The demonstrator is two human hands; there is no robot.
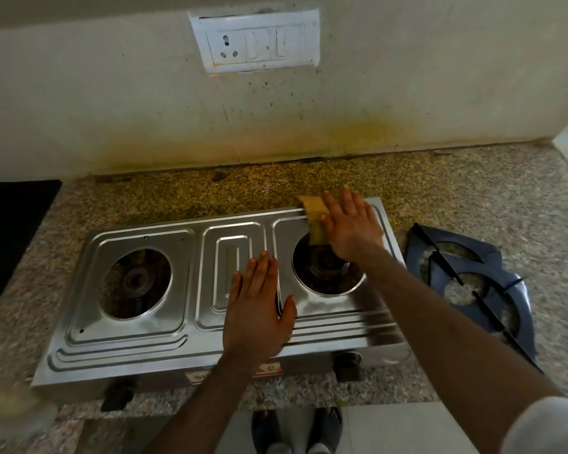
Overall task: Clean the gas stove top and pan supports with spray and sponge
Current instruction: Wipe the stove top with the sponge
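Note:
A steel two-burner gas stove (pixel 138 342) sits on the granite counter, its pan supports taken off. My right hand (pixel 351 224) presses flat on a yellow sponge (pixel 315 217) at the stove's back edge, over the right burner opening (pixel 325 270). My left hand (pixel 256 309) lies flat, fingers spread, on the stove top between the middle panel and the right burner. Two dark pan supports (pixel 473 276) lie stacked on the counter to the right of the stove. No spray bottle is clearly visible.
The granite counter (pixel 473 185) is stained yellow behind the stove. A black mat or appliance (pixel 10 231) is at the far left. The wall behind carries a switch and socket plate (pixel 256 40). Two stove knobs (pixel 346 365) face the front edge.

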